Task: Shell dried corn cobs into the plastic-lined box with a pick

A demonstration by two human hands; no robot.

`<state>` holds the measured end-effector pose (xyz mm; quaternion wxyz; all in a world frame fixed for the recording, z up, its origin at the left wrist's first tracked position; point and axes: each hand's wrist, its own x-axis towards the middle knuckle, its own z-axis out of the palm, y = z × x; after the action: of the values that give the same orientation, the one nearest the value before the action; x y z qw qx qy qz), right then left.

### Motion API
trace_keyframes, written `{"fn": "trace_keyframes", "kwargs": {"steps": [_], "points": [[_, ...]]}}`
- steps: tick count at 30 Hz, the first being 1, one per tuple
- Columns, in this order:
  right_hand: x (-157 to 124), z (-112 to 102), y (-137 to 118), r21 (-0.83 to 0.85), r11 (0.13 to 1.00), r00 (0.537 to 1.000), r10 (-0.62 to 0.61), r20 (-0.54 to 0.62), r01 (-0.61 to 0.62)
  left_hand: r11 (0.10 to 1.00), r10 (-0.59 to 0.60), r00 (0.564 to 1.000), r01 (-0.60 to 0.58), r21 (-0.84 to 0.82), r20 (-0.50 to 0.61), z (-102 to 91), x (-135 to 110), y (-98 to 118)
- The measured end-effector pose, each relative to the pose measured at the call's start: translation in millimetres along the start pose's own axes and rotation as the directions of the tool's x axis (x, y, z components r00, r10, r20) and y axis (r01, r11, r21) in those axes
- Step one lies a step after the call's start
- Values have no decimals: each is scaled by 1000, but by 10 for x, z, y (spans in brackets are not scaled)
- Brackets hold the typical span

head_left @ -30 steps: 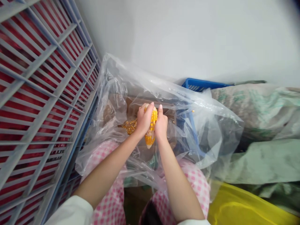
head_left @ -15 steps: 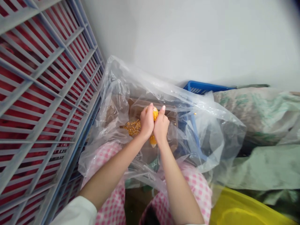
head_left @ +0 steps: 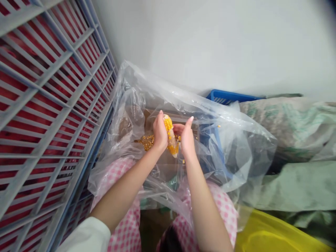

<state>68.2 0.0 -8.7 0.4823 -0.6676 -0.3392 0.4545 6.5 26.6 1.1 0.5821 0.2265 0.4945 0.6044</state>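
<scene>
My left hand (head_left: pixel 160 132) is closed round a corn cob (head_left: pixel 171 137), which tilts over the clear plastic bag (head_left: pixel 162 91). Yellow kernels cover the cob's two ends, and a bare pale strip shows along its middle. Just right of the cob, my right hand (head_left: pixel 187 137) is open, thumb up and fingers apart, with some loose kernels by its fingers. Below and to the left of the cob, a pile of corn kernels (head_left: pixel 147 142) lies in the bag. The left fingers behind the cob are mostly hidden.
A tall slatted plastic crate (head_left: pixel 52 87) stands close on the left. At right are a blue basket (head_left: pixel 231 95), a stuffed woven sack (head_left: pixel 291 126) and a yellow plastic item (head_left: pixel 273 234). A white wall (head_left: pixel 210 42) rises behind the bag, which spreads over my checked trousers (head_left: pixel 122 210).
My right hand has come off the cob, opened and moved right. The left hand shifted slightly left with the cob, uncovering its bare strip. Some kernels now show loose beside the right hand.
</scene>
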Motion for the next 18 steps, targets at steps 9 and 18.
{"fn": "trace_keyframes", "kwargs": {"steps": [9, 18], "points": [[-9, 134, 84, -394, 909, 944, -238, -227, 134, 997, -60, 997, 57, 58, 51, -7, -43, -84], [176, -58, 35, 76, 997, 982, 8, -186, 6, 938, -309, 951, 303, -168, -6, -27, 114, 135]]}}
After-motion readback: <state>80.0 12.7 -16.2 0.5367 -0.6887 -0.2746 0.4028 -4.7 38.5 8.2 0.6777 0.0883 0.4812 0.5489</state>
